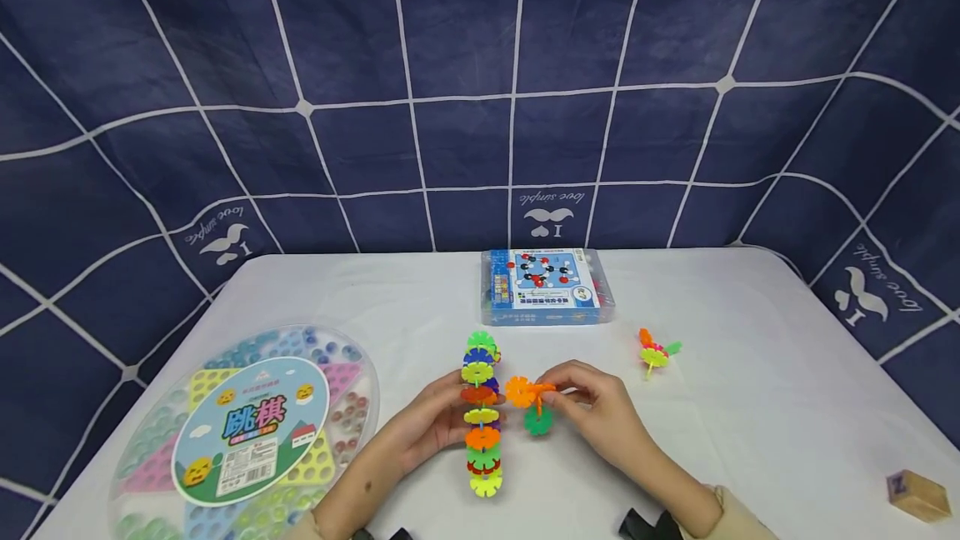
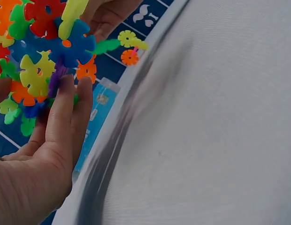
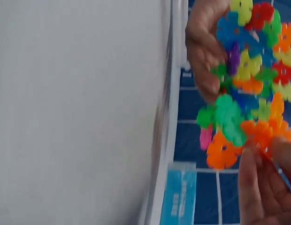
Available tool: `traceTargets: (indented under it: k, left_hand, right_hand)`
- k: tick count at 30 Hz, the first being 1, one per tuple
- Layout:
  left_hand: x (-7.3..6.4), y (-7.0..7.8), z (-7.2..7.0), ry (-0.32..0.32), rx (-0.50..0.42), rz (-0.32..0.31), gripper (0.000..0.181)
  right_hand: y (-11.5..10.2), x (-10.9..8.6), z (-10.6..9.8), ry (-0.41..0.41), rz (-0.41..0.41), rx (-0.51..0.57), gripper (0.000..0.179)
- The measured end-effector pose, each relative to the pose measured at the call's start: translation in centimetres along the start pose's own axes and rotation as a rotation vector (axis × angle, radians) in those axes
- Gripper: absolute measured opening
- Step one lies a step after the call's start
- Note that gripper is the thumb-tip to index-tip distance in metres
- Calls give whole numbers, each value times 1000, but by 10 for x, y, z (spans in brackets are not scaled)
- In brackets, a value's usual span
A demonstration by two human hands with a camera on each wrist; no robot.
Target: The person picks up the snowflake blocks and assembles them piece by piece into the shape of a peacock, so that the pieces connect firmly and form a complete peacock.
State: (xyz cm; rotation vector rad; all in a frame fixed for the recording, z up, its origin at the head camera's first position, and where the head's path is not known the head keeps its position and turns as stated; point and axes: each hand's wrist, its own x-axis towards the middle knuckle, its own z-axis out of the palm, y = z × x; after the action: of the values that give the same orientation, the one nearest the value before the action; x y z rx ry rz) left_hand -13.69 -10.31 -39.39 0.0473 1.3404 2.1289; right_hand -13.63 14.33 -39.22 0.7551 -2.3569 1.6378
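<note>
My left hand (image 1: pixel 433 423) grips a long upright-looking build of interlocking plastic snowflake discs (image 1: pixel 481 438) in yellow, orange, green, red and blue. In the left wrist view its fingers reach up around a purple disc (image 2: pixel 57 80) beneath a large blue one (image 2: pixel 79 43). Just to the right, my right hand (image 1: pixel 603 407) pinches a small cluster of orange snowflake discs (image 1: pixel 521 391) between thumb and fingers. A green disc (image 1: pixel 537 421) hangs below that cluster. The right wrist view has the orange cluster close to the larger build, overlapping its lower part.
A round Chinese checkers set (image 1: pixel 352 373) with marbles lies at the left. Behind the hands is a boxed molecular model kit (image 1: pixel 547 317). A small snowflake-disc piece (image 1: pixel 655 357) sits to the right, and a wooden block (image 1: pixel 919 496) at the front right. Blue gridded cloth (image 1: pixel 465 140) hangs behind.
</note>
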Motion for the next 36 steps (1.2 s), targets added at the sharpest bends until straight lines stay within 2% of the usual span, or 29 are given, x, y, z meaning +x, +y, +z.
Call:
traceTargets:
  k: [4,13,18,23,26,33,36]
  left_hand:
    - [0,-2,0,-19,-20,6,58]
    - [1,-5,1,-2,-37,-4,55]
    - [2,-7,2,5,-29,-6,53]
    - [2,-9,4,37,9,-15,34]
    - [3,-10,6,51,22,-6,30]
    - [5,-14,10,69,23,1,36]
    - [6,-16,12,67,35,0,36]
  right_hand:
    - [-5,0,5,21,-3,-79,16]
    - [-6,0,6,-26,22,-167,20]
    - [-3,-2,5,-48,9,-155,21]
    - [-2,-3,6,-66,3,-149,20]
    - [-2,-3,6,-67,10,-157,20]
    - [5,-3,6,-181,111,-86,33]
    - [7,-3,7,-194,136,-65,33]
